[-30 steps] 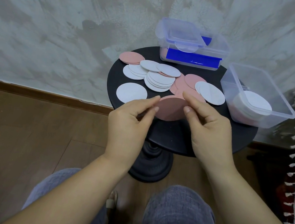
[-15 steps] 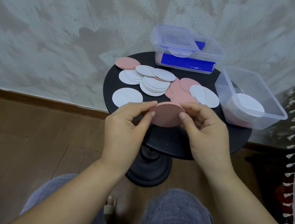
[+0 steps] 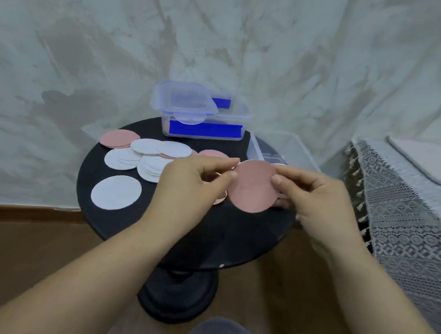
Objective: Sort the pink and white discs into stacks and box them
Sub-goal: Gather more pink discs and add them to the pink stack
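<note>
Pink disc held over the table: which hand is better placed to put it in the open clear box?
The right hand, probably. It pinches the right edge of the pink disc, and the open clear box sits just beyond it on the right; the left hand would have to cross over.

It is dim in here, the light flat and cool with no clear source. A soft grey shadow sits on the wall left of the table. Everything looks slightly soft, the left hand and right hand faintly smeared. The skirting board bows near the edge.
</note>
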